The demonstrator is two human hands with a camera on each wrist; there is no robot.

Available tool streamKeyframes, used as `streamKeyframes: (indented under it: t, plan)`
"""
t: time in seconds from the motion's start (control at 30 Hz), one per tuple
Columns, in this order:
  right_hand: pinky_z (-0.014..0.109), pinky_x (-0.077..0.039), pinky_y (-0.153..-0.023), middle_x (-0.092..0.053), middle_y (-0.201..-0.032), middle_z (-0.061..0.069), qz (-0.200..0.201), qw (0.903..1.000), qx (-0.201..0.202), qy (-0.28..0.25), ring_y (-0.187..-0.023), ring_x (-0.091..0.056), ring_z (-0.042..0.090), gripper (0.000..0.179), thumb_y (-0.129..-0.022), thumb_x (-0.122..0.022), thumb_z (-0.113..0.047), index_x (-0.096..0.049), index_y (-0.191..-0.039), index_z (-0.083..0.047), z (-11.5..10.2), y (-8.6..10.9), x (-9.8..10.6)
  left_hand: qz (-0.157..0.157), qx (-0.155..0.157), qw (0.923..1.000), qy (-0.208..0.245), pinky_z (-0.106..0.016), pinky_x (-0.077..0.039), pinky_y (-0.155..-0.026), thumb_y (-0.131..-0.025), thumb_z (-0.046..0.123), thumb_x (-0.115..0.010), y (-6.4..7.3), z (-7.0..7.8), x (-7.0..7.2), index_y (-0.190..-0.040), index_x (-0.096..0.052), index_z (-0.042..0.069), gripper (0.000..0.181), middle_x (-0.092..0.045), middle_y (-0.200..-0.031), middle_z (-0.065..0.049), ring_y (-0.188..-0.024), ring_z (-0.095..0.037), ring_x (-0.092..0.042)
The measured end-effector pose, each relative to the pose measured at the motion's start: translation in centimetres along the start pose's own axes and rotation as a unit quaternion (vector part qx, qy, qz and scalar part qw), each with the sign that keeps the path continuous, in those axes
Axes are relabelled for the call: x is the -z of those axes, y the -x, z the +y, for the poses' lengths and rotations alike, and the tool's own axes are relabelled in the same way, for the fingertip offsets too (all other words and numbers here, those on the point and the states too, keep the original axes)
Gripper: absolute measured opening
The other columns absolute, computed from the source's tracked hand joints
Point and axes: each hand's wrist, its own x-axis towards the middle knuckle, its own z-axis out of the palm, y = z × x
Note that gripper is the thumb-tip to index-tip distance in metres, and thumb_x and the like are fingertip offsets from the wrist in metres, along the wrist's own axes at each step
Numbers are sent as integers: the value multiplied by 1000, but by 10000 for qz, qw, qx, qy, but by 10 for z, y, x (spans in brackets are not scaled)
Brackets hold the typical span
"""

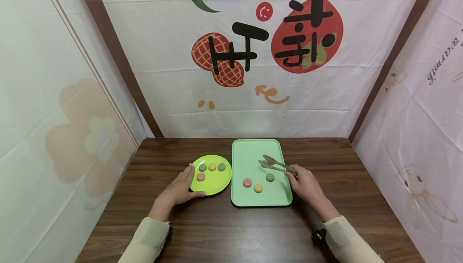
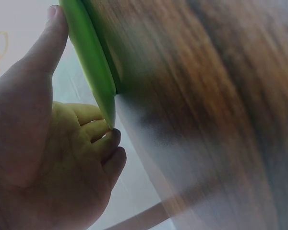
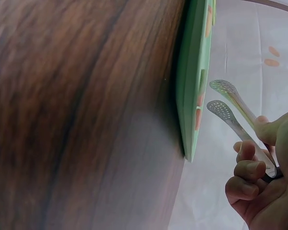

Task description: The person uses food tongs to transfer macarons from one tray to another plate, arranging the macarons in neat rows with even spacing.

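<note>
My left hand (image 1: 179, 186) rests against the left rim of a lime-green plate (image 1: 213, 186), thumb at the near edge and fingers extended along the side. Green, yellow and pink macarons (image 1: 201, 176) lie on that plate. With my right hand (image 1: 305, 182) I hold metal tongs (image 3: 240, 108), whose perforated tips stand apart above a mint-green tray (image 1: 249, 154). On the tray sit a pink macaron (image 1: 247, 182), a yellow macaron (image 1: 258, 188) and a green macaron (image 1: 270, 177). Something pinkish shows by the far tong tip, partly hidden.
Plate and tray stand side by side on a dark wooden table (image 1: 224, 231). Behind the table hangs a white printed cloth (image 1: 173, 94), with more cloth at both sides.
</note>
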Motion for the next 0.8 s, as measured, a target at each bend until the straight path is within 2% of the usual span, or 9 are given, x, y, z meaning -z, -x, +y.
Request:
streamKeyframes:
  t: [0.43,0.8]
  plan:
    - [40,-58,-67,-74,-97,7,-122,9998,-131,39,-80,-69,18,29,-107,-71,-22,-72,-126,0,1,-1,0,-7,50,10000,18,-59,-19,-132,-93,63,-77,-2,-2,0,-167,-12,-10,123,-8,-176,-29,-164,-44,-13]
    - [42,-60,-68,-76,-100,10,-96,9999,-115,65,-84,-73,23,30,-106,-71,-22,-71,-125,1,1,0,-2,-6,11,10000,11,-60,-20,-131,-93,63,-77,0,-1,-1,-167,-13,-11,122,-9,-176,-30,-163,-45,-14]
